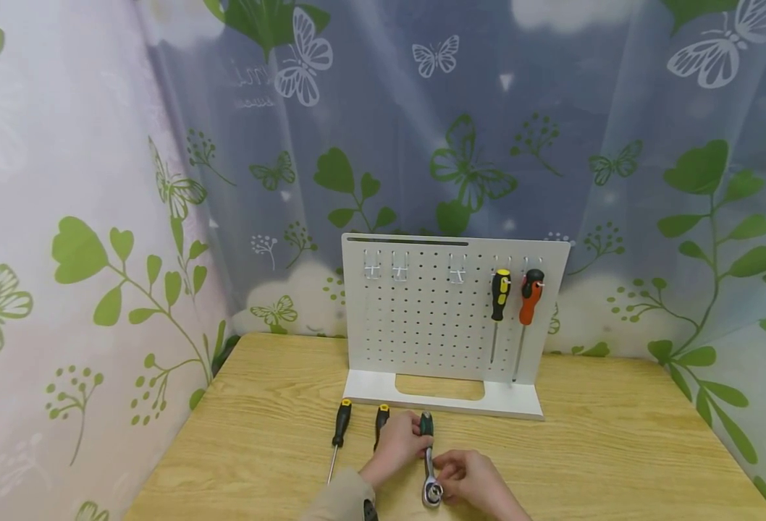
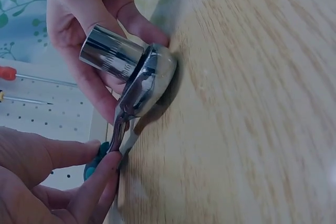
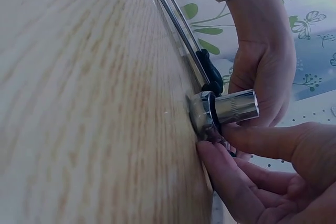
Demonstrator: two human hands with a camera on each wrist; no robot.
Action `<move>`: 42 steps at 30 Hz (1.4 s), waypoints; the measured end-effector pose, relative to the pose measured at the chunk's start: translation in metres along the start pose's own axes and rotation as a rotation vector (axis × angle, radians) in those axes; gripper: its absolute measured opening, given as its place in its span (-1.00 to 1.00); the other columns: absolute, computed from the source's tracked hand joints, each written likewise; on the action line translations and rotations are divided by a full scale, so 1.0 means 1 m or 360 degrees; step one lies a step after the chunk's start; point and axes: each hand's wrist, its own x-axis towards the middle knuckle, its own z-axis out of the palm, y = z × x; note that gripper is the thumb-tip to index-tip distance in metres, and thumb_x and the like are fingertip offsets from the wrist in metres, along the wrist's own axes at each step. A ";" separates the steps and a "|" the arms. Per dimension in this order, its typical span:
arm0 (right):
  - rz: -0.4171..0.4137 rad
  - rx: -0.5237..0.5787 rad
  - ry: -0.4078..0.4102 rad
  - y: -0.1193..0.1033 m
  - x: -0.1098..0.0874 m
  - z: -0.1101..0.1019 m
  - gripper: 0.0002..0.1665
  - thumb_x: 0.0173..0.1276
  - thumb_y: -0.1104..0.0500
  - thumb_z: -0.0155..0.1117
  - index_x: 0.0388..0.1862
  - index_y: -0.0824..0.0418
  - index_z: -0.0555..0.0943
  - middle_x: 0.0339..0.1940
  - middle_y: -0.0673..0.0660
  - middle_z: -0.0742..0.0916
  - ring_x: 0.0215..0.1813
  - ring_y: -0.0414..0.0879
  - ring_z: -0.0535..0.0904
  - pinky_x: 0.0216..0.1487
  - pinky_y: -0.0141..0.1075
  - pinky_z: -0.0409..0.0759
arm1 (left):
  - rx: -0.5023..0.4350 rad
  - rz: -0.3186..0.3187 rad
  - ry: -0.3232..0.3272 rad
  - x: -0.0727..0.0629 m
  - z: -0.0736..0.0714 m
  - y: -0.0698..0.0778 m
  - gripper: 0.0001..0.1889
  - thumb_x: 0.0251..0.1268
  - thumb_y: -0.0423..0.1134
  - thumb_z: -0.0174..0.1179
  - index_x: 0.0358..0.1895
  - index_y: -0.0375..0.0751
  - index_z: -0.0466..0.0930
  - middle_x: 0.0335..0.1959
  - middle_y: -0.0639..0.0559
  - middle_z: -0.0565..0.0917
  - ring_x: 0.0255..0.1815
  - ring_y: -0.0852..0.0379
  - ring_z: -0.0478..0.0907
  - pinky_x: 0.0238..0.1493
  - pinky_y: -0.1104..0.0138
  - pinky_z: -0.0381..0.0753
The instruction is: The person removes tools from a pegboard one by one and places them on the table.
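A ratchet wrench (image 1: 429, 467) with a dark green handle lies on the wooden table, its chrome head toward me. A shiny socket (image 2: 111, 52) sits on that head and points up. My left hand (image 1: 396, 445) pinches the handle near its lower end between thumb and fingers. At the head end, my right hand (image 1: 474, 479) holds the wrench, thumb and index finger (image 3: 223, 174) on either side of the metal. Left of the wrench lie two black screwdrivers with yellow ends; the nearer screwdriver (image 1: 381, 417) is partly hidden by my left hand, the other screwdriver (image 1: 342, 423) is farther left.
Behind the hands stands a white pegboard (image 1: 422, 311) on a flat base. A yellow-black screwdriver (image 1: 501, 297) and an orange-black screwdriver (image 1: 530, 298) hang at its right side. Clear holders (image 1: 373, 269) are fixed along its top. Patterned curtains surround the table (image 1: 279, 376).
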 end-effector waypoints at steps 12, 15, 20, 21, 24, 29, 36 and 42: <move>-0.0021 0.0026 0.0025 0.001 -0.001 0.002 -0.63 0.16 0.51 0.35 -0.02 0.57 0.58 -0.44 0.08 0.72 -0.40 -0.07 0.68 -0.43 -0.31 0.75 | 0.0060 0.0035 0.0015 -0.001 -0.001 0.003 -0.68 0.13 -0.42 0.45 -0.07 -0.42 0.61 -0.42 -0.02 0.69 -0.52 0.23 0.64 -0.53 0.49 0.66; -0.0036 0.0042 0.0032 0.001 -0.001 0.003 -0.64 0.18 0.50 0.36 -0.02 0.55 0.57 -0.43 0.09 0.73 -0.40 -0.07 0.69 -0.43 -0.30 0.75 | 0.0063 0.0045 0.0020 -0.001 -0.002 0.002 -0.69 0.13 -0.42 0.45 -0.07 -0.42 0.61 -0.42 -0.01 0.69 -0.51 0.23 0.63 -0.52 0.47 0.67; -0.0074 0.0102 0.0028 0.004 -0.001 0.004 -0.66 0.23 0.47 0.38 -0.03 0.54 0.56 -0.38 0.16 0.74 -0.38 -0.08 0.69 -0.42 -0.26 0.77 | 0.0132 0.0091 0.0050 -0.001 -0.003 -0.001 -0.69 0.10 -0.38 0.48 -0.10 -0.40 0.63 -0.42 0.01 0.71 -0.43 0.21 0.61 -0.40 0.41 0.67; -0.0081 0.0115 0.0026 0.005 -0.001 0.004 -0.67 0.24 0.46 0.38 -0.03 0.54 0.55 -0.36 0.17 0.74 -0.37 -0.08 0.69 -0.41 -0.25 0.77 | 0.0143 0.0094 0.0054 -0.001 -0.003 -0.002 -0.69 0.10 -0.37 0.48 -0.11 -0.40 0.64 -0.42 0.01 0.71 -0.41 0.21 0.60 -0.38 0.39 0.67; -0.0078 0.0154 0.0014 0.007 -0.001 0.002 -0.67 0.26 0.45 0.36 -0.02 0.54 0.55 -0.33 0.19 0.74 -0.34 -0.07 0.68 -0.38 -0.24 0.78 | 0.0172 0.0107 0.0067 -0.001 -0.004 -0.002 -0.68 0.09 -0.35 0.49 -0.11 -0.39 0.65 -0.41 0.00 0.71 -0.38 0.18 0.61 -0.32 0.33 0.68; -0.0051 0.0194 0.0008 0.007 -0.001 -0.001 -0.67 0.29 0.43 0.33 0.00 0.54 0.55 -0.30 0.18 0.74 -0.29 -0.05 0.67 -0.34 -0.23 0.78 | 0.0182 0.0116 0.0074 -0.001 -0.005 0.000 -0.70 0.09 -0.35 0.49 -0.13 -0.38 0.66 -0.40 -0.02 0.72 -0.38 0.16 0.62 -0.31 0.31 0.69; -0.0112 0.0119 0.0118 0.004 -0.001 -0.010 -0.67 0.34 0.37 0.35 0.02 0.51 0.56 -0.24 0.23 0.74 -0.28 -0.06 0.68 -0.34 -0.27 0.76 | 0.0192 0.0222 0.0124 0.001 -0.010 0.001 -0.70 0.12 -0.36 0.46 -0.11 -0.43 0.66 -0.35 -0.14 0.77 -0.33 0.01 0.71 -0.25 0.23 0.73; -0.0096 0.0125 0.0307 -0.001 0.001 -0.027 -0.62 0.41 0.32 0.32 0.10 0.54 0.55 -0.16 0.30 0.72 -0.22 0.02 0.70 -0.28 -0.24 0.78 | 0.0030 0.0353 0.0160 0.011 -0.021 0.009 -0.73 0.22 -0.42 0.36 -0.05 -0.50 0.62 -0.32 -0.16 0.72 -0.35 0.00 0.70 -0.41 0.36 0.69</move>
